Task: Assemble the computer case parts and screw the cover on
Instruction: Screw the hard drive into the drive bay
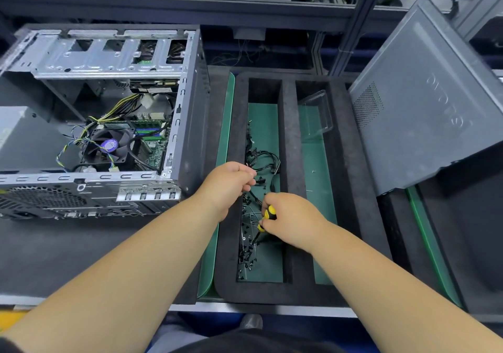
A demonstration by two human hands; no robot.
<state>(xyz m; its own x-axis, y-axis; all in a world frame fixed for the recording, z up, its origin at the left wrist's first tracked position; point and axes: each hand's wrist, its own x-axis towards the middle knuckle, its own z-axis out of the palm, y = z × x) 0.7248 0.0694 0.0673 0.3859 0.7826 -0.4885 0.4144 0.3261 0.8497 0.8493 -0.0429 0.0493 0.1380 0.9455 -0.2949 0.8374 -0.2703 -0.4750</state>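
My right hand (292,220) has its grip closed round the yellow-and-black screwdriver (268,216), whose handle sticks out between thumb and fingers while the tip points down and left into the scattered black screws (246,246) just beneath it. Just up and left of that grip, my left hand (227,185) has its fingers curled with the tips pinched together; whatever sits between them is too small for me to make out. Both hands hover over the left compartment of the black foam tray (290,140), and just beyond the left fingertips lies a bundle of black cables (265,159) in the same compartment. A clear plastic box (315,113) leans in the compartment to the right of the grip. Well to the left of my left hand, the open computer case (109,107) lies on the worktop (68,249) with its fan and wiring exposed. Up and to the right of the screwdriver grip, the grey side cover (424,102) stands tilted, off the case.
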